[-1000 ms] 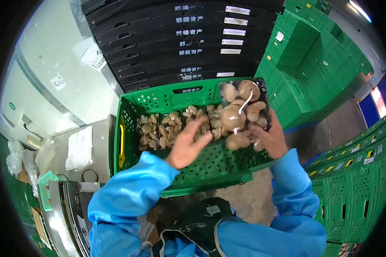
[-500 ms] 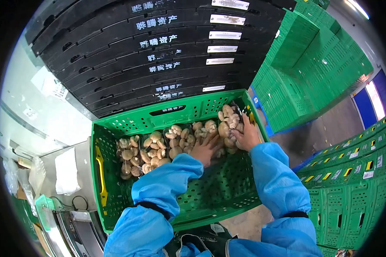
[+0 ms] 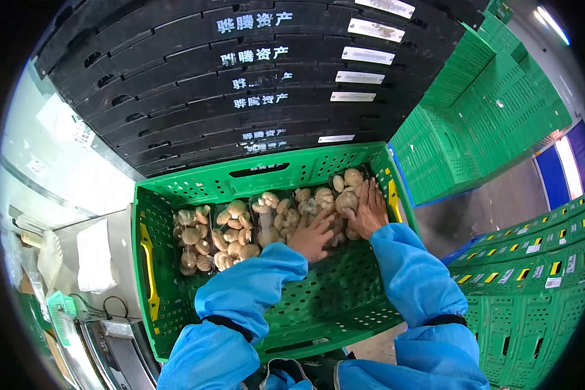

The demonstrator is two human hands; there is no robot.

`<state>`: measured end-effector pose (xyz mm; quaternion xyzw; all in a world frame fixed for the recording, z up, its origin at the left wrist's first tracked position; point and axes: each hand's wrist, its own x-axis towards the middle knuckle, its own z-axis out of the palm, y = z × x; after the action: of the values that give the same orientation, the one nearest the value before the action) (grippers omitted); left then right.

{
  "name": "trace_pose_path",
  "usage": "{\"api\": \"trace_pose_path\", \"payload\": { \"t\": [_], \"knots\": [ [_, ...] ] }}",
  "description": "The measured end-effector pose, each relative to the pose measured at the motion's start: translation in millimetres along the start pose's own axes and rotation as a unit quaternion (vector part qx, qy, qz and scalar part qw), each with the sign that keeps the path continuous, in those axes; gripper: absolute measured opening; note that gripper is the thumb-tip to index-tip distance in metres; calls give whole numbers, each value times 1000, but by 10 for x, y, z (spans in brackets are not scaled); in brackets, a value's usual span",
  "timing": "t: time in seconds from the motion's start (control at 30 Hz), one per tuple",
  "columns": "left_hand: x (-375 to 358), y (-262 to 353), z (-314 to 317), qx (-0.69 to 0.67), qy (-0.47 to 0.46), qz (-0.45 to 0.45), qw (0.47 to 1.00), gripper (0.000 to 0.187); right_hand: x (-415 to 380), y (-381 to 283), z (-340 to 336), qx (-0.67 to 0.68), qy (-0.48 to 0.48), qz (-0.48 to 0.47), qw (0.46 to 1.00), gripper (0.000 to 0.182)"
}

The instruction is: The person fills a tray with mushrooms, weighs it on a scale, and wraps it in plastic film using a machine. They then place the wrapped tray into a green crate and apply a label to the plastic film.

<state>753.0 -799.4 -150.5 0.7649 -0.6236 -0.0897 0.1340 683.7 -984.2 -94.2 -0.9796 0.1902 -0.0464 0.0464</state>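
Observation:
A green plastic crate [image 3: 318, 305] holds a row of clear-wrapped packs of brown mushrooms along its far side. My left hand [image 3: 312, 236] lies with fingers spread over the near part of a mushroom pack [image 3: 320, 199] right of the row's middle. At the row's right end, my right hand [image 3: 369, 211] rests flat along the right side of another mushroom pack [image 3: 348, 195], fingers stretched and thumb toward its middle. That pack lies in the crate against its neighbour, partly hidden by the hand. Further left are more mushroom packs [image 3: 234, 227].
Stacked black crates [image 3: 195, 97] rise directly behind the green crate. Green crates stand at the back right [image 3: 455, 143] and lower right [image 3: 526, 312]. On the left are a metal surface with a white sheet [image 3: 96, 257] and a small green basket [image 3: 62, 315].
The rightmost mushroom pack has gone from tilted to lying flatter in the row. My right hand has shifted slightly left and down with it; the left hand stays near the neighbouring pack.

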Motion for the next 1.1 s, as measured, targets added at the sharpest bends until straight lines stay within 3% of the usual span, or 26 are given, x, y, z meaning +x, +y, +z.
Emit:
{"api": "trace_pose_path", "payload": {
  "t": [0.17, 0.23, 0.3, 0.43, 0.5, 0.53, 0.57, 0.63, 0.8, 0.87, 0.9, 0.97, 1.0, 1.03, 1.07, 1.1],
  "knots": [
    [-22, 5, -38, -1, 35, 2, 999, 66, -19, -92, -73, -75, 45, -39, 995, 92],
    [-87, 30, -33, -12, 53, 5, 999, 62, 6, -47, 47, -10, -17, -33, 999, 97],
    [-112, -1, -53, 21, 5, 7, 1000, 63, 56, 84, 235, 11, -13, -42, 999, 102],
    [-173, -24, -42, 21, 33, 9, 999, 66, 68, 212, 349, 97, -53, -54, 992, 103],
    [-171, -46, 21, -11, 39, 13, 999, 66, 82, 130, 283, 104, -33, -66, 992, 101],
    [-176, -60, 55, -44, 44, 19, 998, 65, 53, 85, 242, 82, -64, -25, 994, 99],
    [-155, -61, 12, -38, 48, 5, 998, 65, 26, 7, 203, 58, -27, -13, 998, 97],
    [-122, -52, -91, -95, -43, 15, 994, 67, 23, -85, 183, 89, 13, -57, 994, 94],
    [-162, -71, -18, -39, -20, -7, 999, 73, 52, -96, 257, 28, 0, -71, 997, 85],
    [-246, -45, -257, 28, 21, 40, 999, 77, 37, -138, 153, 60, 13, -82, 995, 84],
    [-338, -94, -299, 32, 23, 35, 999, 77, 8, -168, 108, 75, 21, -83, 994, 84],
    [-515, -184, -355, -48, 68, -26, 996, 78, -74, -181, 1, 77, -61, -64, 993, 90],
    [-647, -259, -378, -13, 80, -44, 996, 83, -171, -331, -229, 25, -112, -63, 991, 94],
    [-814, -282, -489, 17, 43, -85, 995, 85, -261, -471, -431, -25, -163, -60, 984, 97],
    [-928, -369, -452, 22, 19, -115, 993, 85, -372, -353, -315, -23, -142, -125, 982, 105],
    [-1023, -351, -584, 7, -18, -151, 988, 84, -436, -349, -316, -25, -140, -113, 983, 105]
  ]
}}
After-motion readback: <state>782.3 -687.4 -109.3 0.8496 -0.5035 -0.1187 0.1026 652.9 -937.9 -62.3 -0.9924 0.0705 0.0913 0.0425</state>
